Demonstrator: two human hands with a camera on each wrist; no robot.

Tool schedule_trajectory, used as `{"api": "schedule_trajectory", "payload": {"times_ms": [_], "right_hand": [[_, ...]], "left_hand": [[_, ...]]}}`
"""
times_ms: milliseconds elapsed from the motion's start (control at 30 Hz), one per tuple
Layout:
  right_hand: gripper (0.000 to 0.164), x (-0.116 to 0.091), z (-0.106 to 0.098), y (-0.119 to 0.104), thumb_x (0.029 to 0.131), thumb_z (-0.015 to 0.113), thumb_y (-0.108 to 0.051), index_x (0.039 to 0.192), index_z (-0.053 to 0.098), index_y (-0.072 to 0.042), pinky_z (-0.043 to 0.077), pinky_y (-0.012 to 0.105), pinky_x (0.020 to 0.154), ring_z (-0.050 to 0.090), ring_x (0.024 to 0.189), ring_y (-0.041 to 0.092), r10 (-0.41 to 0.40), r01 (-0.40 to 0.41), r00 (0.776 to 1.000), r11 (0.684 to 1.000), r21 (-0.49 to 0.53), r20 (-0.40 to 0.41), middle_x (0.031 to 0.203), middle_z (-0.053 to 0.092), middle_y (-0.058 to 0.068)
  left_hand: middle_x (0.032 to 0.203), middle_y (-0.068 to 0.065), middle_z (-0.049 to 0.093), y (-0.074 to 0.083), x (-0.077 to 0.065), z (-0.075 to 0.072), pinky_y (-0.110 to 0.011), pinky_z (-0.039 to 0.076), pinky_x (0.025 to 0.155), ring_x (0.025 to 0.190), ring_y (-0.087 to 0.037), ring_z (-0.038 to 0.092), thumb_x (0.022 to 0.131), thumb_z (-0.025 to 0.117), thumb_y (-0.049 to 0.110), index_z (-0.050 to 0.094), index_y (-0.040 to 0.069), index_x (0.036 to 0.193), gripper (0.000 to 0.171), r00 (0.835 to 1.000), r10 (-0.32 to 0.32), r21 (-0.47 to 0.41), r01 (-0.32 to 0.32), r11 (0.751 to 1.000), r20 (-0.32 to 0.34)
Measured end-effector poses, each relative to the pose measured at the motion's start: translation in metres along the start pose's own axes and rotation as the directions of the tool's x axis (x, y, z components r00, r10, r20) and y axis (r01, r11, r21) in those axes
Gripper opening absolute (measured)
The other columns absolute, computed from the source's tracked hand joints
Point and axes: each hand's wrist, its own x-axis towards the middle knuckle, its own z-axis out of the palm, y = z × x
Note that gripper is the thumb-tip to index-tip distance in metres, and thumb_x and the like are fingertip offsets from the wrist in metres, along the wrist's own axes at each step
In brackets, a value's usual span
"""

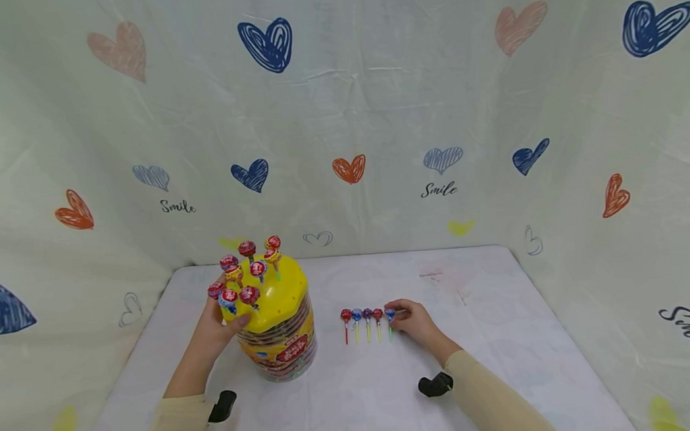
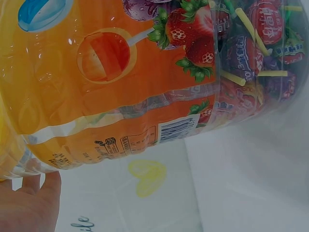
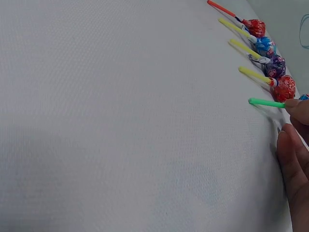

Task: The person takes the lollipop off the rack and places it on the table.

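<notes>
A tall clear jar (image 1: 291, 350) with a yellow lid (image 1: 284, 292) stands upright at the left of the table. Several wrapped lollipops (image 1: 258, 269) stick up out of the lid. My left hand (image 1: 216, 332) grips the lid's left side, thumb over its front edge. In the left wrist view, the jar's orange label (image 2: 145, 72) and the lollipops inside (image 2: 244, 55) show. To the right, my right hand (image 1: 415, 320) pinches a blue-wrapped lollipop (image 1: 390, 314) with a green stick (image 3: 266, 103), at the right end of a row of lollipops.
Beside that hand lie a red lollipop (image 1: 346, 315), a blue one (image 1: 356, 314), a purple one (image 1: 367, 314) and another red one (image 1: 377, 314), sticks toward me. A white cloth covers the table (image 1: 356, 406). Behind it hangs a curtain (image 1: 350, 109) printed with hearts.
</notes>
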Motion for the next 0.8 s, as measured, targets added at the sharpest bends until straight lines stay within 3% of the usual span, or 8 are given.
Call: {"api": "schedule_trajectory", "payload": {"times_ms": [333,800], "right_hand": [[0.043,0.001,0.000,0.005,0.082,0.075,0.000,0.124,0.067,-0.007,0.050,0.029,0.055,0.056,0.064,0.016,0.018,-0.017,1.000,0.998,-0.064,0.020,0.080,0.066,0.004],[0.043,0.001,0.003,0.010,0.081,0.076,0.001,0.123,0.068,-0.006,0.047,0.028,0.053,0.054,0.063,0.016,-0.041,0.039,0.999,0.993,-0.112,-0.017,0.073,0.062,0.003]], "left_hand": [[0.156,-0.024,0.018,0.000,0.000,-0.001,-0.063,0.025,0.108,0.141,-0.047,0.017,0.093,0.068,0.025,0.001,0.016,0.158,0.094,1.000,0.017,0.011,-0.017,1.000,0.005],[0.156,-0.024,0.020,0.000,0.000,0.000,-0.062,0.027,0.108,0.140,-0.046,0.020,0.093,0.067,0.025,0.001,0.015,0.158,0.094,1.000,0.019,0.017,-0.019,1.000,0.000]]}}
